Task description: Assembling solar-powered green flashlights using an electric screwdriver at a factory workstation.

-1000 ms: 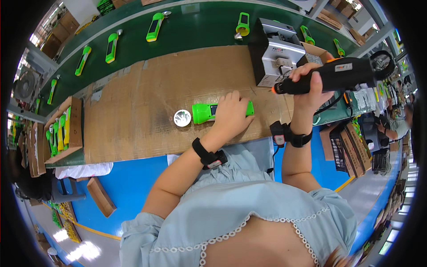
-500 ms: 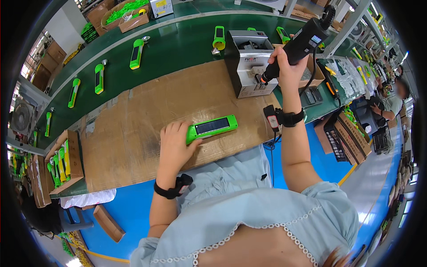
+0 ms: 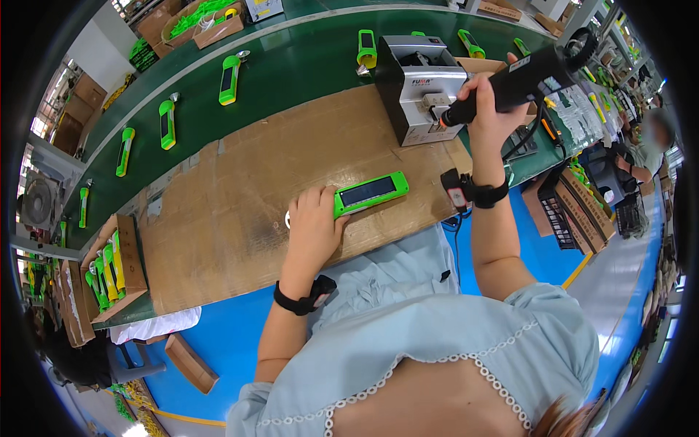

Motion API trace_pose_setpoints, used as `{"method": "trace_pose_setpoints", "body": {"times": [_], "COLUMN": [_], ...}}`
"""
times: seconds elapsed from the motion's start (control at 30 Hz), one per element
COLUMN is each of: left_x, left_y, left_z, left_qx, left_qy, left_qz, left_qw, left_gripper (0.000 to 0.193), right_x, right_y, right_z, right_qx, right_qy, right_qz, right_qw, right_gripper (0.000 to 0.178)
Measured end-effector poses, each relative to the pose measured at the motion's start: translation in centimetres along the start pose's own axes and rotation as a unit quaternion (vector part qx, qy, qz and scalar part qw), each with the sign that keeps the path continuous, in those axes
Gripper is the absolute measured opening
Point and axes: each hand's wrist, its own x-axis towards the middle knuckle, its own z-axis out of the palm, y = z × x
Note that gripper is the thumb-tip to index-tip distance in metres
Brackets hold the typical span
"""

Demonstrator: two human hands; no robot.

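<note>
My right hand (image 3: pixel 495 120) grips a black electric screwdriver (image 3: pixel 530 79), held slanted. Its tip is at the front of a grey and black screw feeder (image 3: pixel 421 102); contact is not clear. My left hand (image 3: pixel 314 224) is closed over one end of a green flashlight (image 3: pixel 369 192) with a dark panel on its side. The flashlight lies on the brown cardboard sheet (image 3: pixel 240 197), panel facing up. A bit of white rim shows beside my left hand, while the rest of that end is covered by my fingers.
Several green flashlights, such as this one (image 3: pixel 167 125), lie along the green belt (image 3: pixel 291 54) beyond the cardboard. An open carton (image 3: pixel 132 255) of green and yellow flashlights stands at the left. A cable hangs from the screwdriver; an orange-handled tool (image 3: pixel 551 130) lies at right.
My left hand and the flashlight have shifted slightly to the right. The screwdriver's rear end has swung right and lower, its tip staying by the feeder. The whole view has shifted a little.
</note>
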Motion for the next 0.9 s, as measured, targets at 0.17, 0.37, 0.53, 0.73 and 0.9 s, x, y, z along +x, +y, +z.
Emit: {"method": "trace_pose_setpoints", "body": {"times": [0.17, 0.37, 0.53, 0.73, 0.9], "left_x": [0.1, 0.3, 0.2, 0.1, 0.2], "left_y": [0.3, 0.6, 1.1, 1.1, 1.0], "left_z": [0.9, 1.0, 1.4, 1.5, 1.4], "left_qx": [-0.005, -0.011, 0.019, 0.032, 0.029], "left_qy": [0.003, 0.001, 0.016, 0.011, 0.015], "left_qz": [-0.016, -0.028, -0.028, -0.050, -0.034], "left_qw": [1.000, 1.000, 0.999, 0.998, 0.999], "left_gripper": [0.047, 0.047, 0.048, 0.049, 0.048], "right_x": [1.5, 2.9, 2.8, -3.0, -7.6], "right_y": [1.8, 2.4, 2.0, -2.6, -5.7], "right_z": [0.7, 1.0, 0.0, 1.9, 4.8], "right_qx": [0.006, -0.016, -0.030, 0.171, 0.244], "right_qy": [0.004, -0.030, -0.087, -0.085, -0.139], "right_qz": [-0.011, 0.054, 0.094, 0.131, 0.143], "right_qw": [1.000, 0.998, 0.991, 0.973, 0.949], "right_gripper": [0.044, 0.030, 0.039, 0.044, 0.051]}}
